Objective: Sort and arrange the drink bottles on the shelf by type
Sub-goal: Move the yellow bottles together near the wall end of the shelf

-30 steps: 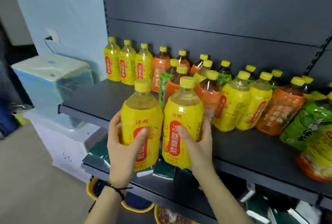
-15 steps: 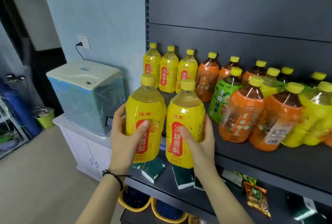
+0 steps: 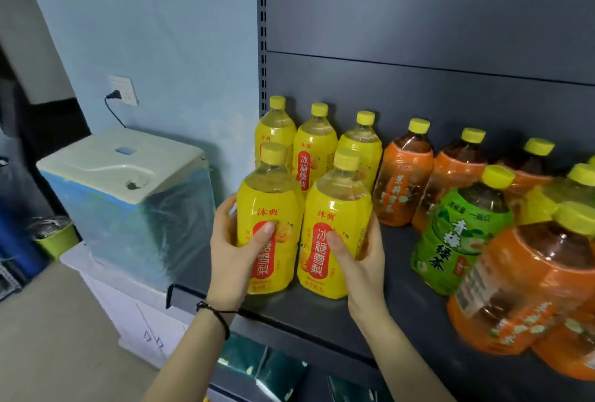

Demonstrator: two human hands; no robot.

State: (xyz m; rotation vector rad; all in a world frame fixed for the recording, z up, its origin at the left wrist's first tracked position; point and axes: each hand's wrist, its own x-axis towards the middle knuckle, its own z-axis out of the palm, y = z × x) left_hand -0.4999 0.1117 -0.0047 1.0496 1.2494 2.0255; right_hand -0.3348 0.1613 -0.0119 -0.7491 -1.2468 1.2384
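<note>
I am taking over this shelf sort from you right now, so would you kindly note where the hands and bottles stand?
Left hand grips the left yellow bottle; right hand grips the right yellow bottle.
Both bottles are upright at the left front of the shelf, just ahead of the back yellow row of three. I cannot tell if they rest on it yet.
Done: yellow gathered at the left, orange bottles next along the back.
Left: release these two, then move the green bottle out from among the orange ones. Further right is blurred and looks mixed.
</note>
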